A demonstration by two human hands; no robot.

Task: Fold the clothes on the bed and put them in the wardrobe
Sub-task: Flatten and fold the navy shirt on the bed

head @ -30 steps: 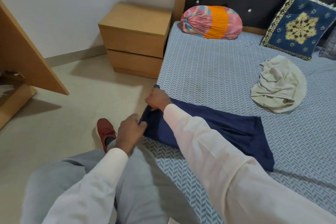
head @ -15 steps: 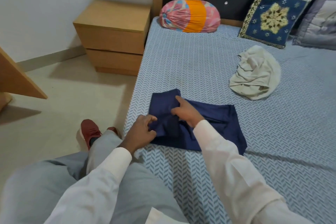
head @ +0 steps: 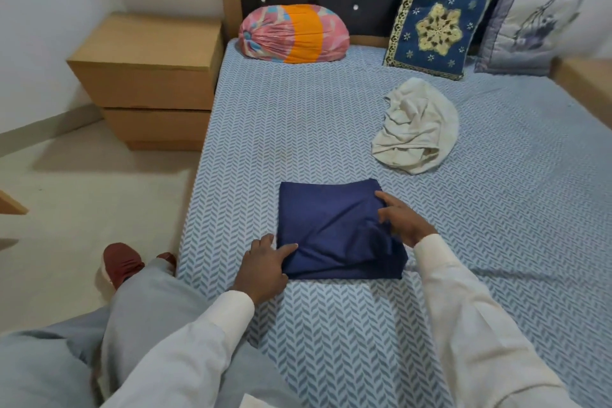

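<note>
A navy blue garment lies folded into a thick square on the blue patterned bed, near its left edge. My left hand rests at the garment's near-left corner, thumb lying on top of the cloth, fingers at its edge. On the garment's right side my right hand presses down with straight, spread fingers. A crumpled cream garment lies unfolded farther back on the right of the bed.
A pink and orange bolster, a blue embroidered cushion and a grey cushion lean on the dark headboard. A wooden nightstand stands left of the bed. My legs and a red shoe are beside the bed.
The long navy garment was folded over from its left end onto itself into a compact square. Both hands moved right with it and now rest on its two sides.
</note>
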